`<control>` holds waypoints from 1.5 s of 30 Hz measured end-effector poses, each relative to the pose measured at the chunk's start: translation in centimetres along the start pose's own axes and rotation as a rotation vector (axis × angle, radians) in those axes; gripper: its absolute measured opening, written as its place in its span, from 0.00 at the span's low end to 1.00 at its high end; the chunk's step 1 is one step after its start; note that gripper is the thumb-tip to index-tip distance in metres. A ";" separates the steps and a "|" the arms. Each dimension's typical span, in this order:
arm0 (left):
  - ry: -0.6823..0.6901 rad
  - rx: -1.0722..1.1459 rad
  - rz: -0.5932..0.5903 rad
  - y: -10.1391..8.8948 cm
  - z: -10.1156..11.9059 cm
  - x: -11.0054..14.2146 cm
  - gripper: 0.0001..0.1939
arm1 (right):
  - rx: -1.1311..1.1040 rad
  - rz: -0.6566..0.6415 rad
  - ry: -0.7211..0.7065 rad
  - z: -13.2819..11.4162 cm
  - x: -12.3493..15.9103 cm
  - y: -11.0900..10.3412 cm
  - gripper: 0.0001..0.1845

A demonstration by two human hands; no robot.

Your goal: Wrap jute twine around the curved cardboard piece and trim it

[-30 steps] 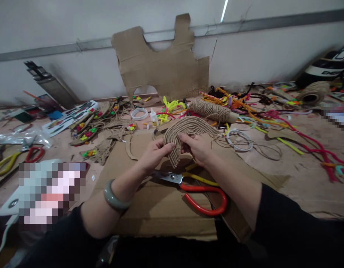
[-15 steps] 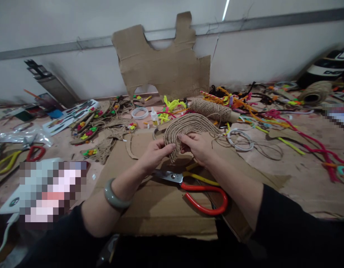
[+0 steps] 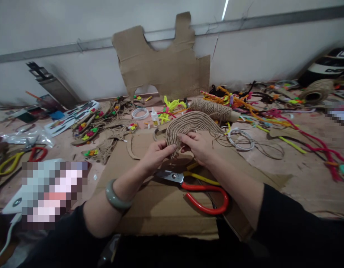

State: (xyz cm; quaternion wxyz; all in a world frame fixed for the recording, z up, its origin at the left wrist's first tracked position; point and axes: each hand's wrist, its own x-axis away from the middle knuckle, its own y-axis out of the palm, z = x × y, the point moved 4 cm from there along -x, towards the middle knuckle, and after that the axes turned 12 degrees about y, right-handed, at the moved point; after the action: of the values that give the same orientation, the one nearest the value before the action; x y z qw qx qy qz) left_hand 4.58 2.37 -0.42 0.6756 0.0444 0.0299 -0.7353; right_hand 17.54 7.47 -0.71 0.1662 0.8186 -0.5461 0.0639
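Note:
A curved piece covered in rows of jute twine (image 3: 192, 121) is held up between my two hands. My left hand (image 3: 157, 152) pinches its lower left end, thumb on top. My right hand (image 3: 198, 147) grips the inner edge of the curve, with its thumb pressed on the cords close to my left thumb. Beneath my hands, scissors (image 3: 174, 177) with one red and one yellow handle lie on a cardboard sheet (image 3: 149, 219). The undersides of my fingers are partly hidden.
Behind the piece lie a jute twine spool (image 3: 211, 109), a small glue bottle (image 3: 154, 117) and a white ring (image 3: 240, 139). Colourful cords (image 3: 305, 139) spread right. Decorated jute pieces (image 3: 105, 130), another pair of scissors (image 3: 21, 158) and a white device (image 3: 12, 201) are left.
The twine-covered piece has tilted slightly, its lower tip turning up and its top arching higher. Both hands keep their hold. A dark blurred shape has come in at the left edge.

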 end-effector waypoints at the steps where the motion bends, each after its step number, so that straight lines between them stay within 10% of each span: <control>1: -0.011 -0.007 0.000 0.0 0.0 0.0 0.23 | 0.011 0.013 -0.007 0.0 0.0 -0.1 0.27; 29: 0.022 -0.147 0.045 0.0 0.3 0.0 0.19 | 0.175 0.001 -0.043 -0.3 0.3 -0.1 0.18; 36: 0.050 0.015 0.211 -1.5 0.6 -0.5 0.23 | 0.383 -0.250 0.013 0.1 1.0 1.0 0.21; 45: -0.049 0.179 0.314 -1.8 0.5 -0.2 0.20 | -0.024 0.228 -0.169 -1.2 -0.1 -2.2 0.27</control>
State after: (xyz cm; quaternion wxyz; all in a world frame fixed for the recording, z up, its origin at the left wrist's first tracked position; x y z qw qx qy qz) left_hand 2.78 2.70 0.08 0.7760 0.0905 -0.0597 -0.6213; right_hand 19.59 8.69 -0.04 0.1210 0.7517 -0.6482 0.0070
